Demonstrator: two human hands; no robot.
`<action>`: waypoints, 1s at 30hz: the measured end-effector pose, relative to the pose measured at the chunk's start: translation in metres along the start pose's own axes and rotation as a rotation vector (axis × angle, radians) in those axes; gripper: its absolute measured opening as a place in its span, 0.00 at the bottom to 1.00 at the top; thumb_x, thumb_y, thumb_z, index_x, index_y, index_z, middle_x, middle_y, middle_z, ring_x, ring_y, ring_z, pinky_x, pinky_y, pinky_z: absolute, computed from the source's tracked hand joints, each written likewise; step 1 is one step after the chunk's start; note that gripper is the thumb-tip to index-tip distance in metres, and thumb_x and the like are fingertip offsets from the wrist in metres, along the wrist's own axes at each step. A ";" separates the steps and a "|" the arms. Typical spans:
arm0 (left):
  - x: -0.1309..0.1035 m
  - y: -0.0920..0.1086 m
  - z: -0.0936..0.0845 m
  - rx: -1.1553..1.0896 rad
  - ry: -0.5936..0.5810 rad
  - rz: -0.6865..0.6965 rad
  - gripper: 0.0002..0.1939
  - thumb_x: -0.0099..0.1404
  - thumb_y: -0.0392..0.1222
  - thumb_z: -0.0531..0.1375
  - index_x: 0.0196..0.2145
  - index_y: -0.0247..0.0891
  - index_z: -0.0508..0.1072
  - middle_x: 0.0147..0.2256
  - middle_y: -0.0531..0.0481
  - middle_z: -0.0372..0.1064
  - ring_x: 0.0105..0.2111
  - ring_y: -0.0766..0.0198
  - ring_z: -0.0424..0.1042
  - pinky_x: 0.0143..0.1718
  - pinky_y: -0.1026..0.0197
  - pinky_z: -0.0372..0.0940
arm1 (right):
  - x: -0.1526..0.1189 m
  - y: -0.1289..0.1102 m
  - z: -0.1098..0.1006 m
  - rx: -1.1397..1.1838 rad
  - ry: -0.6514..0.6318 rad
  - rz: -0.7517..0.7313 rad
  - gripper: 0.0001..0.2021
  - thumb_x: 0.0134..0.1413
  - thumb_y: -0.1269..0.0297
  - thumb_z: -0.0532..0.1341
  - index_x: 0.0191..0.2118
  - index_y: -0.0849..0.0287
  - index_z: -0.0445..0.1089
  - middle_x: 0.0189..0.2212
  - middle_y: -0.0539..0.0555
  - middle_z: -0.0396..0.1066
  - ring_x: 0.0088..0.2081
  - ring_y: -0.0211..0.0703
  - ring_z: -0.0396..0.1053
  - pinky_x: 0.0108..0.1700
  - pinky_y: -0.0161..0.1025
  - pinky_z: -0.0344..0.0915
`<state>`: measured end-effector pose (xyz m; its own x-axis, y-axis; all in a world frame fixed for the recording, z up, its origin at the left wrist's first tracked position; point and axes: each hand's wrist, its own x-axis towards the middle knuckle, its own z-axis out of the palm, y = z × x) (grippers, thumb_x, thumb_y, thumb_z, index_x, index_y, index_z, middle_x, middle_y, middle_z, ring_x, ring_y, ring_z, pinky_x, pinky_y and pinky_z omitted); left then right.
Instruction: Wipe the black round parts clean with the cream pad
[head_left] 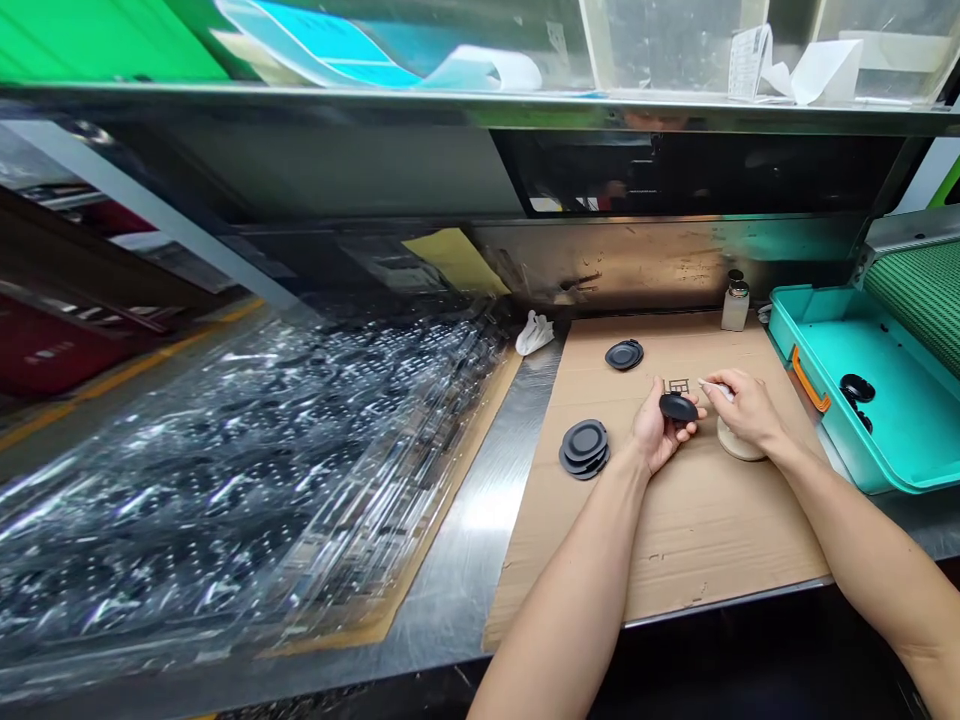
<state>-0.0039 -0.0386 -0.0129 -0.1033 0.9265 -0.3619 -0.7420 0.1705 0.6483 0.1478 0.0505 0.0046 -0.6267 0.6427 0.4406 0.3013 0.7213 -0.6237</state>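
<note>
My left hand [654, 428] holds a round black plastic cap [679, 406] tilted between thumb and fingers, above a cardboard sheet [720, 520]. Just to its right, my right hand [746, 408] pinches a small white wad [721, 390], perhaps cloth or tissue; its exact kind is too small to tell. The wad and the cap are close but look apart. Partly hidden under my right hand lies a round beige pad [739, 443]. On the cardboard to the left sit a small stack of grey-black discs [584, 446] and, farther back, another dark disc piece [624, 355].
A turquoise tray [900, 465] with an orange handle [810, 380] and a few black parts [857, 388] stands at the right. Behind is a small bottle [736, 302]. Clear plastic blister trays [247, 480] fill the left. Crumpled white cloth [534, 333] lies between. A shelf edge [480, 112] runs overhead.
</note>
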 end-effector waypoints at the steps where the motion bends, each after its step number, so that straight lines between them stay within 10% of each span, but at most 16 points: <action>1: 0.000 -0.003 0.002 0.036 -0.008 0.019 0.35 0.72 0.66 0.46 0.34 0.31 0.75 0.26 0.39 0.74 0.17 0.67 0.67 0.13 0.68 0.54 | -0.001 -0.004 0.001 -0.023 -0.014 -0.033 0.10 0.65 0.60 0.58 0.41 0.57 0.75 0.39 0.54 0.76 0.41 0.43 0.72 0.45 0.37 0.64; 13: 0.004 -0.021 0.003 0.261 -0.001 0.171 0.29 0.65 0.67 0.58 0.31 0.35 0.77 0.17 0.47 0.69 0.14 0.64 0.68 0.15 0.65 0.54 | -0.009 -0.020 0.001 -0.442 -0.157 -0.074 0.11 0.68 0.63 0.55 0.43 0.56 0.74 0.41 0.56 0.74 0.44 0.46 0.69 0.43 0.38 0.60; 30: 0.007 -0.031 0.007 0.532 0.126 0.278 0.39 0.65 0.74 0.48 0.28 0.35 0.79 0.14 0.44 0.68 0.12 0.62 0.64 0.14 0.62 0.53 | -0.007 -0.021 0.001 -0.413 -0.168 -0.141 0.12 0.66 0.66 0.54 0.41 0.58 0.76 0.38 0.57 0.75 0.42 0.46 0.69 0.46 0.39 0.61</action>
<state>0.0235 -0.0355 -0.0308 -0.3471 0.9191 -0.1865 -0.2471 0.1022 0.9636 0.1455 0.0310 0.0138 -0.7795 0.5051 0.3704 0.4443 0.8627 -0.2414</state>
